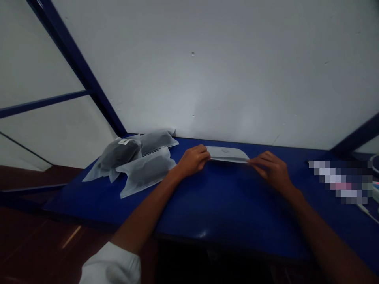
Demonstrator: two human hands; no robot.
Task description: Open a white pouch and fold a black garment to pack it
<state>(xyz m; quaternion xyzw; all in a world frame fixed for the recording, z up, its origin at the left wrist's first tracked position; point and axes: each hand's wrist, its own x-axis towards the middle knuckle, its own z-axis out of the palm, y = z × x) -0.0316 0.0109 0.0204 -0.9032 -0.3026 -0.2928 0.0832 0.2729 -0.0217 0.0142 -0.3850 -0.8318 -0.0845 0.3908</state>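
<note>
A flat, frosted plastic bag with a round mark on its upper face is stretched between my hands over the blue table. My left hand pinches its left end, fingers curled closed. At the opposite end, the thumb and fingertips of my right hand are pressed together on the bag's corner. Its near edge looks slightly parted, with a dark line along it. Left of my left hand lie frosted bags with dark contents: one nearer bag, one behind it, and one with a white label.
The blue table ends at a near edge in front of me. A pale wall rises behind it, with a blue metal post at left. Several items, partly blurred out, and a white cable lie at the far right.
</note>
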